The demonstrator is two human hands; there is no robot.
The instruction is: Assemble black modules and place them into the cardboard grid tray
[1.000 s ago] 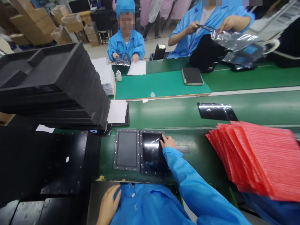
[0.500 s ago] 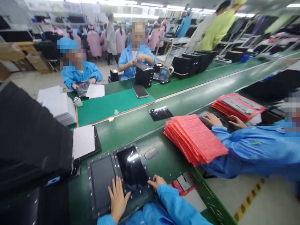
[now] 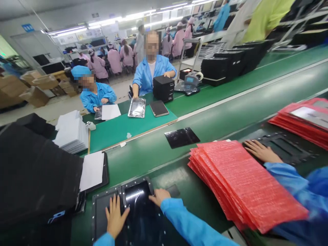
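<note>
My left hand [image 3: 116, 217] lies flat with fingers spread on the left half of a dark two-part fixture frame [image 3: 98, 205] studded with small bright dots. In the fixture's right half is a glossy black screen panel [image 3: 137, 205], reflecting a light strip. At that panel's upper right edge is my right hand [image 3: 160, 197], its fingers curled in and a digit pointing left against the edge. Whether it pinches anything is hidden. A small grey flat piece [image 3: 174, 190] rests on the green surface just beyond my right hand.
Red bubble-wrap sleeves [image 3: 241, 174] are stacked to the right, beside a co-worker's hand [image 3: 263, 152] on another dark frame [image 3: 284, 147]. A tall black stack [image 3: 38, 177] and white sheets [image 3: 92, 171] stand left. A dark panel [image 3: 181, 137] lies on the green conveyor [image 3: 143, 153]. Two co-workers sit opposite.
My view has shifted, and my right hand has moved up along the panel's right edge. My left hand stays flat on the fixture. A co-worker opposite has laid a shiny silver pouch on the green mat.
</note>
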